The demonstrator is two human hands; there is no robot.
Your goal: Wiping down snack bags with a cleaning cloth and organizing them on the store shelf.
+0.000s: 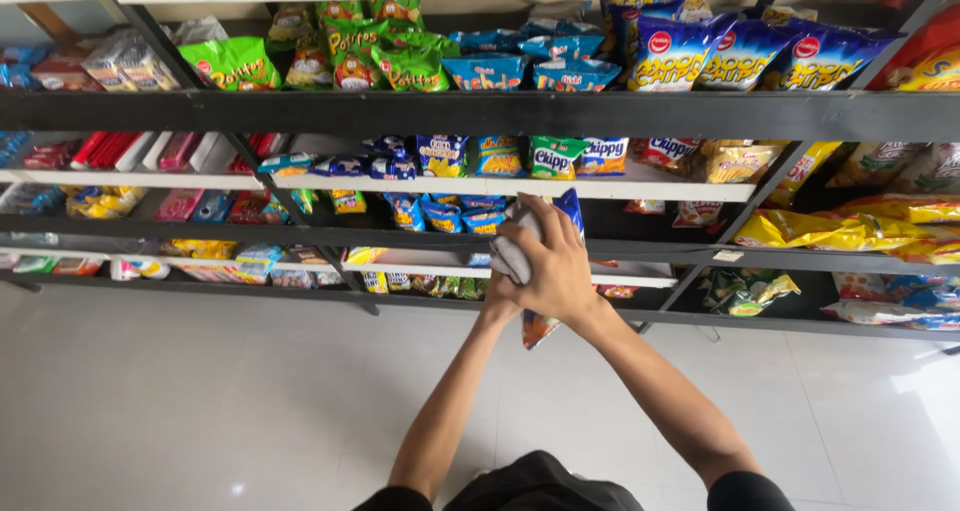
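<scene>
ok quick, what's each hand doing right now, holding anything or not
Left hand: mostly hidden behind the right one, cannot tell its grip.
Right hand: closed on a grey cloth, pressed against a blue snack bag.

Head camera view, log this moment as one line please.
right hand: presses grey cloth on blue snack bag | left hand: hidden behind the right | setting: snack shelves
</scene>
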